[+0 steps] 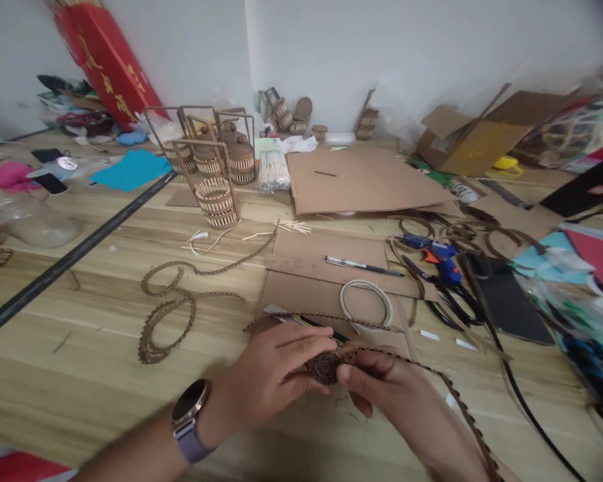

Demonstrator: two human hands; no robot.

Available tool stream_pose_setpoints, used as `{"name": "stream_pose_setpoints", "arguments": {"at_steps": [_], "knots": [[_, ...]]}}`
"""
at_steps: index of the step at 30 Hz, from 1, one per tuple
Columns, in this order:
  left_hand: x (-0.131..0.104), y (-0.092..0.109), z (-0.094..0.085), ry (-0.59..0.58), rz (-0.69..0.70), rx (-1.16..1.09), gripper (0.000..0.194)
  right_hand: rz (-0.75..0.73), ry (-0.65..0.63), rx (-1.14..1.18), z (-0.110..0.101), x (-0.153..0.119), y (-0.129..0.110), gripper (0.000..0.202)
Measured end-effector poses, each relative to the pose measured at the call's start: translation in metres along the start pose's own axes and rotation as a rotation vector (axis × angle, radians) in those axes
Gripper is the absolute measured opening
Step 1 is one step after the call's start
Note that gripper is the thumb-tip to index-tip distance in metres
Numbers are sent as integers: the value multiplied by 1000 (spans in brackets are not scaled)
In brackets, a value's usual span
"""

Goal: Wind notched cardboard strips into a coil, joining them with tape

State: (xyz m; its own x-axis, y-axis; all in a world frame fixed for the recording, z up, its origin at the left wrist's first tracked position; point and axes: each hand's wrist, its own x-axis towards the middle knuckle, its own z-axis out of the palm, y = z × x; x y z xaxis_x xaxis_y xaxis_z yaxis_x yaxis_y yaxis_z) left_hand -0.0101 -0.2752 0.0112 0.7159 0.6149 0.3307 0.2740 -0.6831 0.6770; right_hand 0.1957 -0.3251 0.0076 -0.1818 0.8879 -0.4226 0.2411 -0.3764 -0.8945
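Observation:
Between my hands is a small tight coil of brown corrugated cardboard strip (323,368). My left hand (286,358) is closed around the coil's left side, fingers over the top and thumb beneath. On its right edge, my right hand (382,385) pinches the coil where the loose strip (449,385) leaves it and trails over the right wrist to the lower right. Just beyond the fingers lie a yellow and black cutter knife (301,321), partly hidden by my left hand, and another straight corrugated strip (326,314). A white ring (366,303) rests behind them on cardboard.
Loose corrugated strips (168,321) curl on the left of the table. Small stick baskets with handles (216,201) stand farther back. To the right are a blue glue gun (447,261), black scissors (459,304) and a dark phone (515,301). A pen (362,266) lies on the cardboard.

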Motion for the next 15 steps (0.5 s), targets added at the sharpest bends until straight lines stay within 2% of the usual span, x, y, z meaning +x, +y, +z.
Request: {"name": "stream_pose_setpoints", "arguments": {"at_steps": [5, 7, 9, 12, 15], "knots": [[-1, -1, 3, -38, -1, -88, 34, 7, -23, 180, -2, 2, 1, 41], [-4, -1, 6, -13, -56, -187, 35, -19, -14, 200, -1, 3, 1, 43], [-6, -1, 12, 73, -199, -375, 40, -64, 57, 250, 2, 3, 0, 44], [-8, 0, 21, 275, -441, -739, 49, -150, 252, 350, 9, 4, 0, 46], [-7, 3, 26, 401, -522, -916, 34, -203, 331, 386, 17, 6, 4, 43]]}}
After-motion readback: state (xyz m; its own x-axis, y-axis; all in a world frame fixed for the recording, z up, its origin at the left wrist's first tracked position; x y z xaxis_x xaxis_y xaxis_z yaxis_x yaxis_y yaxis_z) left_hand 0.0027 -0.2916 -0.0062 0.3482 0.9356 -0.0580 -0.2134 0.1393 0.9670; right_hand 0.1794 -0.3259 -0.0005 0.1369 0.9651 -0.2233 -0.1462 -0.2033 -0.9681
